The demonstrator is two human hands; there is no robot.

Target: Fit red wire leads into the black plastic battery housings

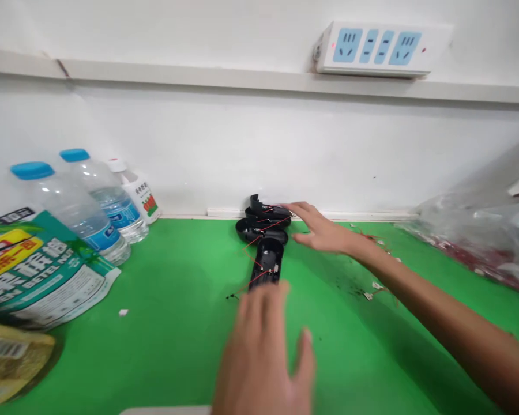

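Three black plastic shell halves (266,262) with red wires, in a row on the green table (177,346): right-hand grip (322,230) spread against the rearmost, left-hand grip (259,357) spread, blurred, just before the nearest.

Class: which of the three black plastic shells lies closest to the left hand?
The front shell, pointing toward the left hand; the other two lie crosswise beyond it.

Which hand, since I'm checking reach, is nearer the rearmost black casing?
The right hand is nearer: its fingertips reach the rearmost black casing from the right. The left hand is farther off, blurred, close to the camera, just in front of the front casing.
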